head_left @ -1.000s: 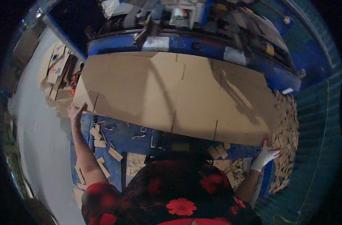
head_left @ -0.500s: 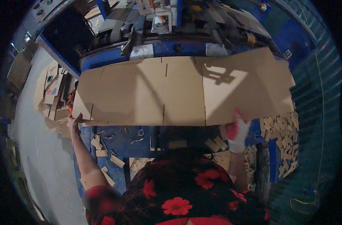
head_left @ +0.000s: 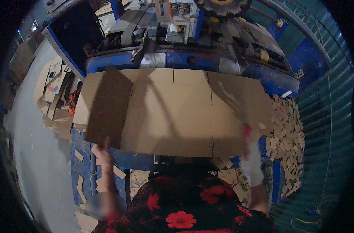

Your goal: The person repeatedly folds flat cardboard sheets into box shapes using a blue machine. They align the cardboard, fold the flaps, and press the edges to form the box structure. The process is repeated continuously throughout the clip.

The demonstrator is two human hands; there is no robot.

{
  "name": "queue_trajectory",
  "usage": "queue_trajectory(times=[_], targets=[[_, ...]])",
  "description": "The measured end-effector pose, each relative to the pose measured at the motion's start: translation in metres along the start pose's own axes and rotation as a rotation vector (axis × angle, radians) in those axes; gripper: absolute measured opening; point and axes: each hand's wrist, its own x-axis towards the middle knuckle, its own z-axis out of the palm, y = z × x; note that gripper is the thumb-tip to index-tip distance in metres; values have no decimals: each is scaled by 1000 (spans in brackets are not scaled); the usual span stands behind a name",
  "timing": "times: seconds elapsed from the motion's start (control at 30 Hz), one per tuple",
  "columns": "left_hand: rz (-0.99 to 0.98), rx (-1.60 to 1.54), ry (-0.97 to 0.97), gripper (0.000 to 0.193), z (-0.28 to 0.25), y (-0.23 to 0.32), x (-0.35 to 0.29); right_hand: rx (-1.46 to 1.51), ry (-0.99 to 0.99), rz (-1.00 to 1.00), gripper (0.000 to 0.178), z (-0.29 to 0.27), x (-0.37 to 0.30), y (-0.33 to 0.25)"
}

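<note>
Spanning the space in front of a blue-framed machine (head_left: 120, 61), a wide, slotted cardboard box blank (head_left: 169, 112) lies between the person's two hands, its far edge close to the machine's front beam and its near edge facing the person's body. Toward its left end, a darker panel (head_left: 109, 105) slants across the blank, in shadow.

The bare left hand (head_left: 102, 154) is at the near edge of that panel, fingers partly extended and touching the cardboard; whether they close around it cannot be told. The right hand (head_left: 251, 155), in a white glove with red fingertips, is at the near edge toward the right end, its fingertips reaching up over the board. It is blurred, so how far open it is, or whether it grips, cannot be told.

Below the blank, a blue work surface (head_left: 142, 163) shows, with loose cardboard strips (head_left: 79, 155) at its left. Many small cardboard offcuts (head_left: 287, 136) are heaped at the right, near a green corrugated wall (head_left: 338, 128). Larger flattened cardboard pieces (head_left: 54, 91) are piled at the left, beside grey floor (head_left: 41, 155).
</note>
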Motion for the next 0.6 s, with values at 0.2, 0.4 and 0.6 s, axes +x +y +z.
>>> queue_trajectory(times=[0.2, 0.4, 0.6], targets=[[748, 440, -333, 63, 99, 38, 10, -791, -195, -533, 69, 51, 62, -20], [865, 451, -401, 63, 166, 59, 73, -855, -202, -412, 58, 90, 159, 20], [829, 571, -466, 52, 209, 57, 93, -776, -92, -540, 54, 89, 222, 49]])
